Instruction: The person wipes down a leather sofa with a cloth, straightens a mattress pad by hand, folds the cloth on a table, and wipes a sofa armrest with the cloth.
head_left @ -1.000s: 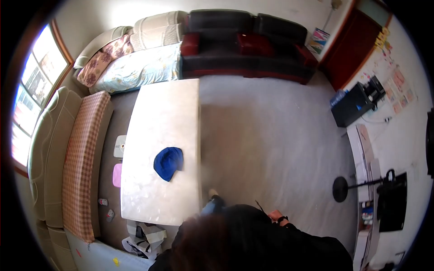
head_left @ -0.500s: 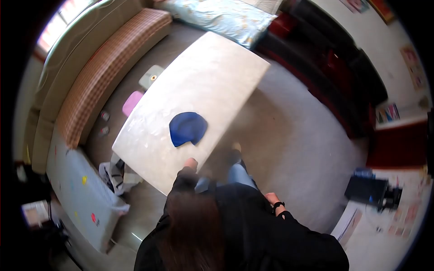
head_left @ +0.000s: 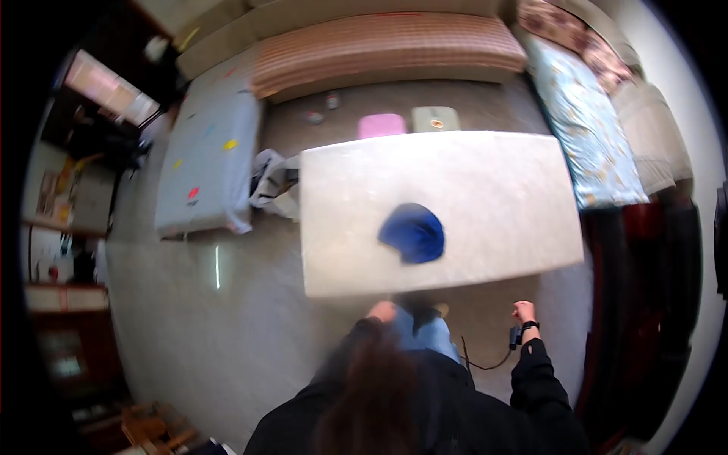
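Observation:
A blue cloth item, perhaps a cap (head_left: pixel 413 233), lies on the pale table (head_left: pixel 485 189), near its front edge. My left hand (head_left: pixel 381 311) is just below the table's front edge, blurred, and its fingers cannot be made out. To the right, my right hand (head_left: pixel 523 311) is held out below the table edge, its fingers curled in. A dark band is on that wrist, and a black cable with a small dark box (head_left: pixel 515 337) hangs beside it. Whether the right hand holds anything is too small to tell.
Pink (head_left: pixel 381 126) and grey-green (head_left: pixel 435 119) stools stand behind the table. A checked sofa (head_left: pixel 387 53) runs along the back. On the left is a cloth-covered bed (head_left: pixel 208 152), with bags (head_left: pixel 271 182) beside it. A dark sofa (head_left: pixel 641 303) stands at the right.
The view has turned to the left, so the table now lies crosswise ahead. My left hand has come into view since one second ago, and my right arm reaches farther out. The blue item stays on the table.

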Demonstrator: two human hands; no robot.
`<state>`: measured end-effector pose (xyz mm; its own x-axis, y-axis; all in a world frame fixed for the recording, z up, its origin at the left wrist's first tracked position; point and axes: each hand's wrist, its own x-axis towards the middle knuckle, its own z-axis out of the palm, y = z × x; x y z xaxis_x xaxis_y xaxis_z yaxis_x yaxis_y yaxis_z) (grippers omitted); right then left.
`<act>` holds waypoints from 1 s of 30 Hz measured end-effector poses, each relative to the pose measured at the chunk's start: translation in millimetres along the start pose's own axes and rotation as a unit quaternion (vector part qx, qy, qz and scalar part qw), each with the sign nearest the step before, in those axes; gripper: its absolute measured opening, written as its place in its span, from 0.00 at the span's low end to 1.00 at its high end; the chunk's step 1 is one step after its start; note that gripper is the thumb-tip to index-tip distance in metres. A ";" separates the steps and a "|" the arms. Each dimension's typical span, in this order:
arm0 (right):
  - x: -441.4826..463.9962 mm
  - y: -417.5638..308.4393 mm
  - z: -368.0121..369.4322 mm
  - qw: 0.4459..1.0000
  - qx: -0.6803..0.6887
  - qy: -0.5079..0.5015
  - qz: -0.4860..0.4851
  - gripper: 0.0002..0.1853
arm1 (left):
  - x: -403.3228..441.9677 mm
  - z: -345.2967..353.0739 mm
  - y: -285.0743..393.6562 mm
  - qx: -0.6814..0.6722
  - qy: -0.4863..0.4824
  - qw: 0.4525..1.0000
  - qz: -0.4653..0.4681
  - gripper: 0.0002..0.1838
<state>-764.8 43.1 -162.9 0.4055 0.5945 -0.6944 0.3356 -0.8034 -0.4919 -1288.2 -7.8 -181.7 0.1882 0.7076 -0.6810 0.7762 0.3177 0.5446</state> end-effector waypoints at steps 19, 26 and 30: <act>134.4 -174.7 313.3 0.949 0.231 -0.152 0.150 0.33 | -136.4 77.0 -94.4 -0.508 0.293 0.776 -0.232 0.11; 254.5 -63.8 365.2 0.971 0.140 -0.116 0.153 0.23 | -215.3 184.3 -112.5 -0.150 0.125 0.886 -0.421 0.08; 170.3 -137.9 346.6 0.969 0.107 -0.168 0.148 0.09 | -174.6 124.0 -37.2 -0.396 0.308 0.789 -0.355 0.08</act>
<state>-1036.7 243.5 -395.3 0.1443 0.3209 -0.9361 0.0474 -0.9471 -0.3173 -1275.3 -221.4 -143.8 -0.6417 0.2680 -0.7187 -0.1119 0.8942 0.4334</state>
